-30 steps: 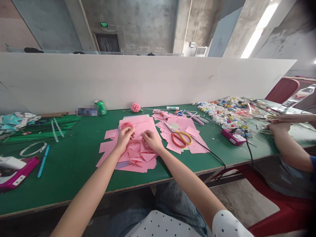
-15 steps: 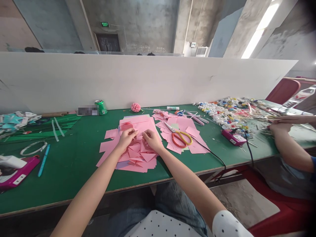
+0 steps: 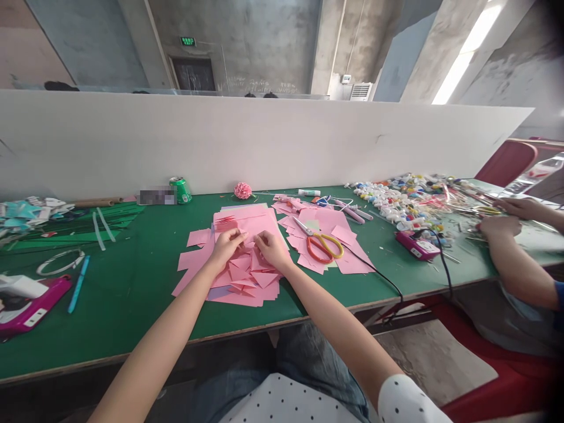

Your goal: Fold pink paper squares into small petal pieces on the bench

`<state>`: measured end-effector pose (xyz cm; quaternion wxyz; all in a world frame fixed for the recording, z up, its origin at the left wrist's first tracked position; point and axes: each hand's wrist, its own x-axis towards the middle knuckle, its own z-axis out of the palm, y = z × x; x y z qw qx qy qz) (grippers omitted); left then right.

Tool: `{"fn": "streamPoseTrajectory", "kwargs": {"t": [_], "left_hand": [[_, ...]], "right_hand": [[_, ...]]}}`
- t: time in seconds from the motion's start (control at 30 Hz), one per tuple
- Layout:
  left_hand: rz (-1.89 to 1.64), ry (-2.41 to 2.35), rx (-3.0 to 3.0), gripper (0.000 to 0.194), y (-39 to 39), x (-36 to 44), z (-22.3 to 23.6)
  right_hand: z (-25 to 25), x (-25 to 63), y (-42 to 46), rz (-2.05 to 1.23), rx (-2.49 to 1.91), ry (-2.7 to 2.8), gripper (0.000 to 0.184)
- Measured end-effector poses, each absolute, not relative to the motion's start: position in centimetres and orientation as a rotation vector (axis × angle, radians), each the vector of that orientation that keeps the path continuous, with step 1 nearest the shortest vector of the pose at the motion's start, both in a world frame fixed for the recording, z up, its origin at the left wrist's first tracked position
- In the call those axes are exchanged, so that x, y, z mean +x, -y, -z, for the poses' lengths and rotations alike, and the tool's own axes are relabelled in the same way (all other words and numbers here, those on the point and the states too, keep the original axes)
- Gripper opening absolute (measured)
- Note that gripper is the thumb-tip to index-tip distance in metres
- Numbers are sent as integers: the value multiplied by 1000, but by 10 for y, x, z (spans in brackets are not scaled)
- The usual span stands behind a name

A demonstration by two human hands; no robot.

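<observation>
Both my hands are over a heap of pink paper pieces (image 3: 247,276) on the green table. The fingers of my left hand (image 3: 228,244) are pinched together on a small piece of pink paper, mostly hidden by the fingers. Facing it, my right hand (image 3: 268,247) pinches at the same paper from the other side. Behind the hands lies a stack of pink paper sheets (image 3: 255,218), with thin folded pieces on its left part. Scissors (image 3: 324,247) with red and yellow handles rest on more pink paper to the right.
A pink paper flower ball (image 3: 242,190) and a green can (image 3: 180,191) stand near the white partition (image 3: 264,141). At right are a glue stick (image 3: 309,192), a magenta power strip (image 3: 417,245) with a black cable, and colourful small parts (image 3: 383,197). A co-worker's hands (image 3: 502,225) are farther right.
My hands have barely moved and still pinch over the heap. The co-worker's hands at the right have drawn a little apart.
</observation>
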<state>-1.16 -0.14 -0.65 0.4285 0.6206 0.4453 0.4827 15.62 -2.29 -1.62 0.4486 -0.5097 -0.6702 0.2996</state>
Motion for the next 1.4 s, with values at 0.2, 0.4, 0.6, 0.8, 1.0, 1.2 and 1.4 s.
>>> {"fn": "streamPoseTrajectory", "kwargs": {"t": [0.2, 0.4, 0.6, 0.8, 1.0, 1.2, 1.4], "left_hand": [[-1191, -1139, 1610, 33, -1, -13, 10], [-1153, -1152, 1722, 30, -3, -15, 12], [-1147, -1159, 1745, 30, -4, -16, 12], [-1157, -1155, 1728, 33, -3, -15, 13], [-1166, -1173, 1753, 34, -3, -15, 13], [-1119, -1237, 1859, 31, -5, -16, 15], [-1168, -1321, 1990, 28, -4, -16, 11]], "right_hand": [[10, 154, 27, -749, -1301, 1657, 22], [8, 154, 28, -743, -1319, 1653, 21], [7, 154, 29, -734, -1321, 1661, 21], [7, 155, 28, -724, -1317, 1672, 19], [9, 154, 27, -754, -1320, 1642, 21], [19, 153, 21, -734, -1298, 1543, 21], [22, 155, 16, -700, -1282, 1443, 24]]}}
